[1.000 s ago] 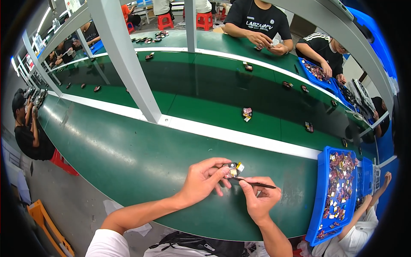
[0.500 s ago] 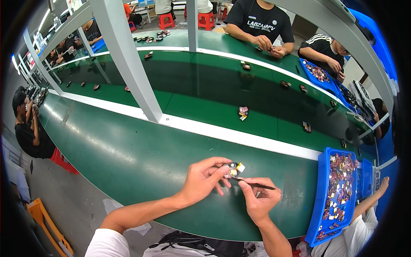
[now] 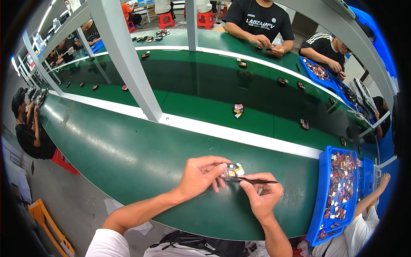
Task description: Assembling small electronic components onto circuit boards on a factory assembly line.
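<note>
My left hand point(image 3: 198, 176) pinches a small black-cased electronic device point(image 3: 231, 172) by its left side, thumb on top. A white and yellow piece point(image 3: 239, 170) sticks out at the device's right end; its kind is too small to tell. In my right hand point(image 3: 262, 200) is a slim black pair of tweezers point(image 3: 259, 181), held almost level between thumb and fingers. The tweezers' tip reaches the device's near edge; whether it touches a part inside is too small to tell. Both hands are above the green tabletop point(image 3: 128, 158).
A blue tray point(image 3: 322, 197) of small pink and white parts stands at my right. Past a white rail point(image 3: 222, 133), a green conveyor belt point(image 3: 192, 107) bears several similar devices point(image 3: 238, 110). A grey post point(image 3: 128, 64) rises at the rail. Co-workers sit opposite and at both sides.
The devices on the belt have shifted slightly left. My right hand has tilted the tweezers more level and brought them a little further over the device. My left hand keeps its hold.
</note>
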Motion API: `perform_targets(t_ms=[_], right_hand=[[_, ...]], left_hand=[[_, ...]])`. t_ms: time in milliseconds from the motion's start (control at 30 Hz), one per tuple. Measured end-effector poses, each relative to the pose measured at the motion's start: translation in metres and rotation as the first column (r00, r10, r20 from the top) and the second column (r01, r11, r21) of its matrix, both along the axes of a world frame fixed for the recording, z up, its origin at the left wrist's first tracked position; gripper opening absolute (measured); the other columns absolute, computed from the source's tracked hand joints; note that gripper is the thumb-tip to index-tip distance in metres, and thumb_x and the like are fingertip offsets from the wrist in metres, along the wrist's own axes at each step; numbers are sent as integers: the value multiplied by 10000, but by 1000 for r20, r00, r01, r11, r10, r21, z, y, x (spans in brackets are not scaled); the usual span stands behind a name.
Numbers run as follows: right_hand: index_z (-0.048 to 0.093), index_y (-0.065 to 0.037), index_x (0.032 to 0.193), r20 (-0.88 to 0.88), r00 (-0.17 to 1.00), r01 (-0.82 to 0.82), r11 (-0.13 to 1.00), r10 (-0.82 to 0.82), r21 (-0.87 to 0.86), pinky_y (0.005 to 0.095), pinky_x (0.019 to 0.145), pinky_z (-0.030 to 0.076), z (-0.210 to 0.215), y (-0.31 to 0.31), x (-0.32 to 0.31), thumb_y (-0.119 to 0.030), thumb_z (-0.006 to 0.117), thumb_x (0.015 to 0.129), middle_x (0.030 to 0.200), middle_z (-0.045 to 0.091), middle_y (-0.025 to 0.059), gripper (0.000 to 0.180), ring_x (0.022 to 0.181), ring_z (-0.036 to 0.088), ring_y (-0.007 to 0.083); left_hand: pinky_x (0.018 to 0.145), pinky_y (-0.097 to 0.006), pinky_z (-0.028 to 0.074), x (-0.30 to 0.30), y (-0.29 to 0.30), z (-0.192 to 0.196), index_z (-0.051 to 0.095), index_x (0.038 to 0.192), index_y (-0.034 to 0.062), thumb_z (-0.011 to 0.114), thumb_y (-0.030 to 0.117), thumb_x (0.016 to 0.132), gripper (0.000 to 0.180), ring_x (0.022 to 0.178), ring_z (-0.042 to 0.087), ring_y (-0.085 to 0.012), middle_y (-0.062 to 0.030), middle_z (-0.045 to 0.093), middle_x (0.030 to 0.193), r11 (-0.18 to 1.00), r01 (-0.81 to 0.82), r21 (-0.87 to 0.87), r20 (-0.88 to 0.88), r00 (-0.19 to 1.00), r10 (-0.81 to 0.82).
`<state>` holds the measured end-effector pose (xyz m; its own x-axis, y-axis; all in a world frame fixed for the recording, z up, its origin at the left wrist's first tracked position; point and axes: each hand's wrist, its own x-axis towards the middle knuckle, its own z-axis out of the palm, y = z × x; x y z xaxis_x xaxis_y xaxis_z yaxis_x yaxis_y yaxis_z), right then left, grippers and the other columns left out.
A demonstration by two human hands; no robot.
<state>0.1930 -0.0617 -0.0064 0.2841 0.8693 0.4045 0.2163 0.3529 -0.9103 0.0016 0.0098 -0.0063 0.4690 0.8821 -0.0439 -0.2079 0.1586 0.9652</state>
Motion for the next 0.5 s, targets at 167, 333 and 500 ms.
perform_targets(t_ms=[167,333,500], right_hand=[[724,-4,908,74,995,-64,998,64,7,186,431,304,-2,1,2,32,823,789,904,784,87,159,452,437,1],[731,-17,899,125,990,-70,997,67,15,189,421,296,-1,1,0,25,827,779,898,787,74,159,434,424,4],[735,-31,876,157,986,-69,997,63,34,196,419,297,-3,1,1,13,828,782,884,787,76,140,419,416,12]], left_hand=[[497,-259,579,-1,0,1,650,1205,-111,596,45,1014,253,669,710,-177,-173,720,936,1000,29,-10,-4,1000,-29],[496,-252,562,-1,-1,3,653,1202,-112,593,48,1018,251,667,702,-169,-170,720,947,998,57,19,-35,998,-56],[487,-250,556,0,-1,3,667,1189,-103,600,52,1017,241,665,702,-168,-163,716,956,998,59,36,-40,998,-58]])
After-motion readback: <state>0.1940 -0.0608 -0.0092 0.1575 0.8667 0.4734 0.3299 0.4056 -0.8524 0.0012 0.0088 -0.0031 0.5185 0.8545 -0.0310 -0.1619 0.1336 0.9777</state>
